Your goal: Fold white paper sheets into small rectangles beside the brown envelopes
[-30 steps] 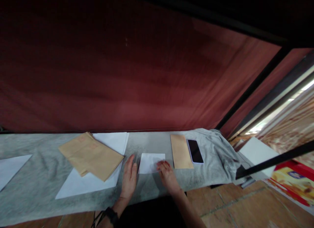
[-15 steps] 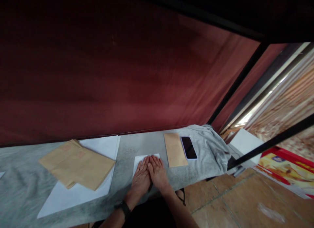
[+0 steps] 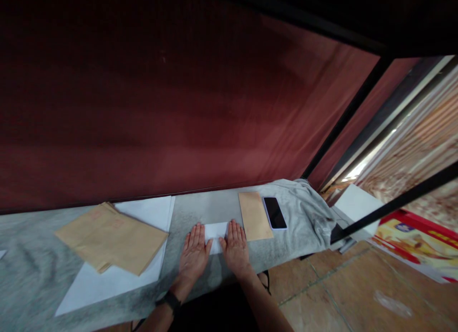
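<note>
A small white paper (image 3: 216,231) lies flat on the grey cloth in front of me, its middle showing between my hands. My left hand (image 3: 195,255) rests palm down over its left side, fingers stretched forward and the thumb pointing inward. Over the right side lies my right hand (image 3: 235,251), also flat, its thumb on the paper. Both hands cover the side edges of the sheet. Just right of my right hand is a brown envelope (image 3: 255,216), and beside that a phone (image 3: 275,213) with a dark screen.
Brown envelopes (image 3: 114,236) overlap larger white sheets (image 3: 103,288) on the left of the cloth-covered table (image 3: 193,205). A dark red panel rises behind. At the right are black bars, a white box (image 3: 359,208) and a red-yellow carton (image 3: 418,241).
My hands, side by side and touching before, have moved apart to the left and right sides of the small white paper. More of its middle now shows.
</note>
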The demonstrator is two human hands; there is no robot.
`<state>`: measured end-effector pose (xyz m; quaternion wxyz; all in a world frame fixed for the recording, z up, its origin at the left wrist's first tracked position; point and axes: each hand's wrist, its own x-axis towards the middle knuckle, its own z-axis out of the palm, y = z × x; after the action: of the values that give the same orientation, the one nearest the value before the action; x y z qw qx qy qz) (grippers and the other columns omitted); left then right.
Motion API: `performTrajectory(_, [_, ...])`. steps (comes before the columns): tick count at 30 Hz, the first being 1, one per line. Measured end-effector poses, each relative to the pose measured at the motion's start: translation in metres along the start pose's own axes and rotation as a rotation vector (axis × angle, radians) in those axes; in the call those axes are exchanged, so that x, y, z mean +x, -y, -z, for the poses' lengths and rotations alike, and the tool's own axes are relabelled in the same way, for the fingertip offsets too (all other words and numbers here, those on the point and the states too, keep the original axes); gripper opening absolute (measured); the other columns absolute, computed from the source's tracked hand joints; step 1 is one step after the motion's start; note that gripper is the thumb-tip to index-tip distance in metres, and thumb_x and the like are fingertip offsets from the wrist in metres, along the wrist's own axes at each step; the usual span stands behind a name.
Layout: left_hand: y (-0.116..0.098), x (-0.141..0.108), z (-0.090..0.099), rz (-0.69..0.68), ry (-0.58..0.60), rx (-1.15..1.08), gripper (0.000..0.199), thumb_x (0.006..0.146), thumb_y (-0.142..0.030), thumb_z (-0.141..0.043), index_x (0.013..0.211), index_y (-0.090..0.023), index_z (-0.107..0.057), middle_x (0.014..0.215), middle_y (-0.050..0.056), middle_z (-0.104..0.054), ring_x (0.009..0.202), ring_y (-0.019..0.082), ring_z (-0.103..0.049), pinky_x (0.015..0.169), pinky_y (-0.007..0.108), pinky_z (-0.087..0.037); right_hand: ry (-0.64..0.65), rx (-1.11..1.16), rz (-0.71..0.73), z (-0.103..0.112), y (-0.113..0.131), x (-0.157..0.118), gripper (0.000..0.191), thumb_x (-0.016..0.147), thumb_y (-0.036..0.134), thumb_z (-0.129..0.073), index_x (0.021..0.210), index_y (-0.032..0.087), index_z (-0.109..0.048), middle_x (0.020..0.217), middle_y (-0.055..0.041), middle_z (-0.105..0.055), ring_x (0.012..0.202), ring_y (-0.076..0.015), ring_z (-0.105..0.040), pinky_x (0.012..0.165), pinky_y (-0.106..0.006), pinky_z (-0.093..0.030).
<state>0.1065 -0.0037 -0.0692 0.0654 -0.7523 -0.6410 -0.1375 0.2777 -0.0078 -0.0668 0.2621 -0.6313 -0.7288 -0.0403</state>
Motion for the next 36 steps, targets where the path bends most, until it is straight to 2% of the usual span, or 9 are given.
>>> performTrajectory(3, [-0.001,-0.003,0.006,0.056,0.01,0.017,0.067,0.098,-0.043,-0.032,0.147,0.001,-0.044,0.156,0.023,-0.04,0.146,0.033,-0.038,0.119,0.05,-0.031,-0.028,-0.004,-0.009,0.001,0.001,-0.006,0.062,0.105,0.04,-0.04,0.154,0.003,-0.034,0.155,-0.024,-0.039,0.144,-0.0318,-0.04,0.116,-0.049,-0.035])
performTrajectory(8, [-0.005,-0.003,0.013,0.097,0.027,-0.007,0.067,0.098,-0.043,-0.032,0.148,0.0,-0.043,0.156,0.022,-0.041,0.148,0.031,-0.035,0.121,0.047,-0.028,-0.061,-0.005,-0.001,0.002,0.002,-0.013,0.062,0.105,0.039,-0.039,0.154,0.002,-0.033,0.156,-0.0256,-0.038,0.145,-0.0324,-0.039,0.115,-0.051,-0.036])
performTrajectory(18, [-0.008,0.0,0.022,0.113,0.072,0.002,0.077,0.096,-0.054,-0.032,0.149,0.002,-0.04,0.158,0.023,-0.037,0.148,0.033,-0.035,0.12,0.049,-0.027,-0.069,-0.078,-0.023,-0.001,0.003,-0.027,0.058,0.103,0.039,-0.041,0.148,0.002,-0.045,0.153,-0.0236,-0.043,0.144,-0.0307,-0.041,0.116,-0.046,-0.034])
performTrajectory(23, [-0.008,0.0,0.02,0.118,0.065,-0.022,0.075,0.096,-0.053,-0.033,0.15,-0.001,-0.04,0.157,0.023,-0.038,0.149,0.032,-0.033,0.12,0.048,-0.026,-0.132,-0.077,-0.034,-0.001,0.006,-0.035,0.059,0.103,0.04,-0.042,0.151,0.006,-0.042,0.152,-0.0214,-0.046,0.142,-0.0296,-0.043,0.116,-0.046,-0.034])
performTrajectory(26, [-0.007,-0.001,0.018,0.115,0.059,-0.003,0.073,0.097,-0.051,-0.034,0.15,-0.001,-0.04,0.158,0.022,-0.038,0.149,0.032,-0.033,0.121,0.049,-0.026,-0.156,-0.05,0.025,0.001,0.008,-0.04,0.055,0.103,0.041,-0.042,0.15,0.011,-0.045,0.152,-0.0163,-0.049,0.142,-0.0267,-0.043,0.118,-0.045,-0.03])
performTrajectory(29, [-0.004,-0.002,0.018,0.086,0.046,0.0,0.067,0.097,-0.045,-0.035,0.149,-0.003,-0.043,0.158,0.021,-0.038,0.148,0.033,-0.035,0.121,0.05,-0.026,-0.148,-0.019,0.103,0.005,0.009,-0.043,0.052,0.104,0.042,-0.043,0.147,0.015,-0.049,0.15,-0.0128,-0.052,0.14,-0.0245,-0.046,0.119,-0.044,-0.028])
performTrajectory(32, [0.0,-0.005,0.019,0.024,0.015,-0.041,0.058,0.099,-0.036,-0.034,0.148,-0.007,-0.047,0.158,0.019,-0.039,0.148,0.031,-0.035,0.121,0.051,-0.026,-0.141,-0.018,0.094,0.006,0.01,-0.045,0.054,0.103,0.043,-0.044,0.147,0.012,-0.049,0.15,-0.0147,-0.052,0.14,-0.025,-0.046,0.119,-0.043,-0.03])
performTrajectory(36, [0.0,-0.012,0.024,-0.229,0.071,-0.158,0.05,0.099,-0.033,-0.038,0.145,-0.02,-0.052,0.155,0.009,-0.048,0.145,0.024,-0.041,0.121,0.046,-0.03,-0.11,0.002,0.056,0.008,0.01,-0.045,0.052,0.102,0.04,-0.046,0.147,0.013,-0.05,0.151,-0.0157,-0.05,0.14,-0.0266,-0.046,0.117,-0.046,-0.032])
